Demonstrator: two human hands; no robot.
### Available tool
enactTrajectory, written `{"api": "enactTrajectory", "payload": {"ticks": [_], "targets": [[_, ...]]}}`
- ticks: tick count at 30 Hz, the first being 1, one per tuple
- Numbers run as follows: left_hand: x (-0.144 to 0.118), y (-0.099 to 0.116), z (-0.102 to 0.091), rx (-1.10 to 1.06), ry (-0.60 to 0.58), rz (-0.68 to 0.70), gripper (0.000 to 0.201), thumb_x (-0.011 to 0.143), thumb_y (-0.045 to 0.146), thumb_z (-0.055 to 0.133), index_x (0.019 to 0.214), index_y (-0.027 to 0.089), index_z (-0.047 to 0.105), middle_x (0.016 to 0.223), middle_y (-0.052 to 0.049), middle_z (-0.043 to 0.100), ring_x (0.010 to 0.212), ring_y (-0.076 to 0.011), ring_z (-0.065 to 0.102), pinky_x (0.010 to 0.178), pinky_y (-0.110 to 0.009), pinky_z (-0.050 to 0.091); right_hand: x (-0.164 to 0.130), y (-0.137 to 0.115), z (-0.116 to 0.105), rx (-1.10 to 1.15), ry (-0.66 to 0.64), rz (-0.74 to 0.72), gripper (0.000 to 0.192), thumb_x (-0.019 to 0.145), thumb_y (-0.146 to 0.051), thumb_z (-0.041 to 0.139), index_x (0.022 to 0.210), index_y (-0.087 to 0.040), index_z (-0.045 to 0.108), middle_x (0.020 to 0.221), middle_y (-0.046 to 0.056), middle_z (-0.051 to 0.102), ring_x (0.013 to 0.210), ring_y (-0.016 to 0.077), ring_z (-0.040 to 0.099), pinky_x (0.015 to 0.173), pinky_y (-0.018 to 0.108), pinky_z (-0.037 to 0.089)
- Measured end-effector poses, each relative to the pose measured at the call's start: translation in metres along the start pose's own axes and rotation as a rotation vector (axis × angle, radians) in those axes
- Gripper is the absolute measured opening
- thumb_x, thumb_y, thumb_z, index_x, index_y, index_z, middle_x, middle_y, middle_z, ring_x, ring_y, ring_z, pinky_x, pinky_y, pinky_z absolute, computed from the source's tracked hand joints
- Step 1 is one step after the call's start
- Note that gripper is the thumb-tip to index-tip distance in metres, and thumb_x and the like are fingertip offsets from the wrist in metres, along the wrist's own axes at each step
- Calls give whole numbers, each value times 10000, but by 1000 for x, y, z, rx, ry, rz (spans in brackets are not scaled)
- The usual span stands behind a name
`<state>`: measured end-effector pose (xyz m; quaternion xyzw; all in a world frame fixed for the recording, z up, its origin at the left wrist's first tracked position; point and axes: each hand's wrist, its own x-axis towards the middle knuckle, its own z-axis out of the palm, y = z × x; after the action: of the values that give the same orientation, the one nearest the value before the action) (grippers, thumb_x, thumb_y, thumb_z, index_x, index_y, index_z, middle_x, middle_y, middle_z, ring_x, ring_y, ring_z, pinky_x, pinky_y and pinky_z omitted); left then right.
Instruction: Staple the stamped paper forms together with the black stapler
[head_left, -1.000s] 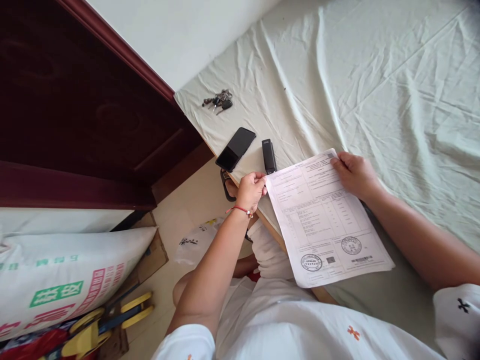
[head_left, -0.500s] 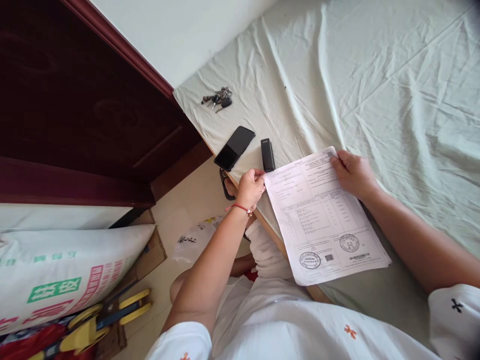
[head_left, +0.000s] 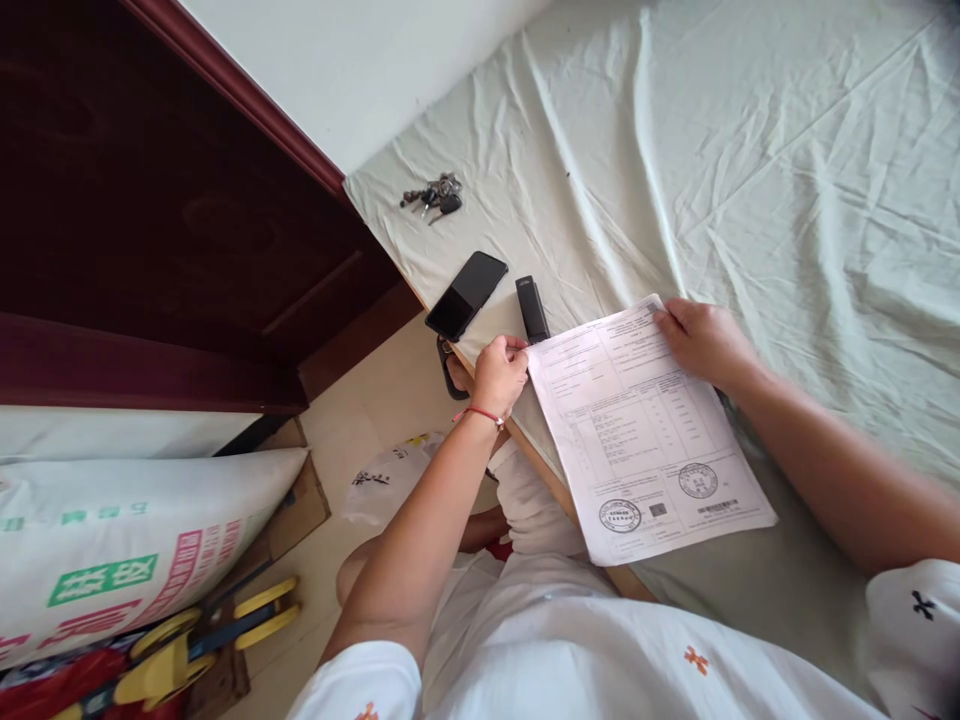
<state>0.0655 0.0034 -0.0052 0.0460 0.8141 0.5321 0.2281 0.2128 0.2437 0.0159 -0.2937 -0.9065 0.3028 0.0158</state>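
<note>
A stack of printed paper sheets lies at an angle over the cloth's near edge; the top sheet carries tables, two round stamps and a barcode. My left hand, with a red string bracelet at the wrist, pinches the stack's upper left corner. At the upper right corner, my right hand grips the sheets, thumb on top and other fingers hidden. Just beyond the top edge of the paper lies a black stapler-like object, its lower end close to the sheets. Left of it rests a black smartphone.
A bunch of keys lies farther back on the wrinkled pale green cloth. Dark red wooden panelling stands at the left. Below it are a large white printed sack and a yellow-and-blue object on the floor.
The sheets' lower right edges, fanned slightly before, now line up more evenly. My right hand has shifted a little to the left at the corner; my left hand keeps its pinch.
</note>
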Motion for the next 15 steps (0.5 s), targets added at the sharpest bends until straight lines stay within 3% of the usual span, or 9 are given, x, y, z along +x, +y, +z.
{"api": "enactTrajectory", "payload": {"ticks": [8,15], "targets": [[15,-2,2,210,38,55,112,774,136,726,838,186,648,690,-20,676,647,-171,618,628,-264,463,5,1,-3,-66,-5,33,324,970,-373,455,693,-237,359,657,35,483,609,182,381,616,337,266],[20,-7,4,268,51,113,111,822,153,697,920,192,663,712,-28,696,698,-190,655,699,-300,520,2,2,0,-50,26,66,299,962,-388,444,712,-244,365,668,37,487,615,191,387,626,342,268]]}}
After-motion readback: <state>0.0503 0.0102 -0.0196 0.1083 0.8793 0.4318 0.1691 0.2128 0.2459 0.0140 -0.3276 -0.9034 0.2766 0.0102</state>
